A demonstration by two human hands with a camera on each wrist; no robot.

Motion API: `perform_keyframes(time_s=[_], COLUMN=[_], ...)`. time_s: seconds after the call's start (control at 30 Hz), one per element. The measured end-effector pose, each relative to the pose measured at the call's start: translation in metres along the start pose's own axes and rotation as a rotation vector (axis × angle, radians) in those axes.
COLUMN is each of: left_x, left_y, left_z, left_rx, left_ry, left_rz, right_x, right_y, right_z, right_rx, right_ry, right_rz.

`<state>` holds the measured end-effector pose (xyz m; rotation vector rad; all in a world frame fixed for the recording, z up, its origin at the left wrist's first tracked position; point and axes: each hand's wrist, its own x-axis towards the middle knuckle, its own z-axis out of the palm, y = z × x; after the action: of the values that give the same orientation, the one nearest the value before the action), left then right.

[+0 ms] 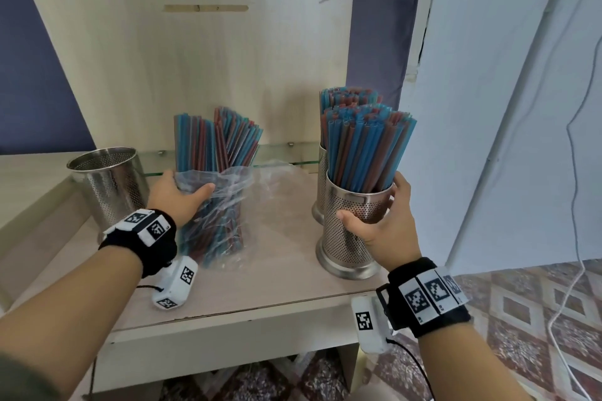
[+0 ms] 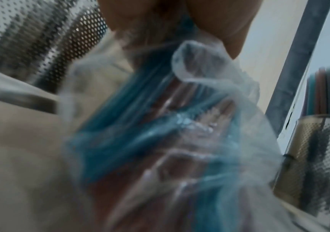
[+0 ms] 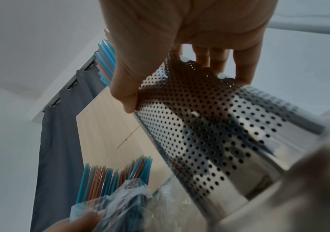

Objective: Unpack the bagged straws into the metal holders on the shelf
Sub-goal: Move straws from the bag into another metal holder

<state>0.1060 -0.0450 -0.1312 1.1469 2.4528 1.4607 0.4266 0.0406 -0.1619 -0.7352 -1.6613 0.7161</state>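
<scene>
Well under way, by the look of things: two perforated steel cylinder holders at the right edge of the pale shelf (image 1: 260, 286), the front one (image 1: 353, 238) and the rear one (image 1: 321, 185), both packed with blue and red plastic straws (image 1: 368, 146); right hand (image 1: 381, 225) wrapped round the front holder, thumb and fingers curled on its wall; left hand (image 1: 177, 197) clasping the crumpled clear plastic bag (image 1: 224, 205) mid-shelf, upright, with a bundle of bagged straws (image 1: 215, 143) poking out; left to do, seemingly: emptying that bag into the bare third holder (image 1: 109, 185) near the left edge.
</scene>
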Motion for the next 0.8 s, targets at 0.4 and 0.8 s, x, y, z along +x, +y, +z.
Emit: perform_keyframes(time_s=[0.4,0.8], left_x=[-0.008,0.014], left_y=[0.069,0.059], left_z=[0.042,0.101], left_rx=[-0.404,-0.052], left_ry=[0.163,-0.081], left_rz=[0.023,-0.009], right_x=[0.001,0.002], right_y=[0.007,0.002], right_z=[0.001,-0.002], right_rx=[0.013,-0.007], right_ry=[0.015,-0.014], right_rz=[0.01,0.035])
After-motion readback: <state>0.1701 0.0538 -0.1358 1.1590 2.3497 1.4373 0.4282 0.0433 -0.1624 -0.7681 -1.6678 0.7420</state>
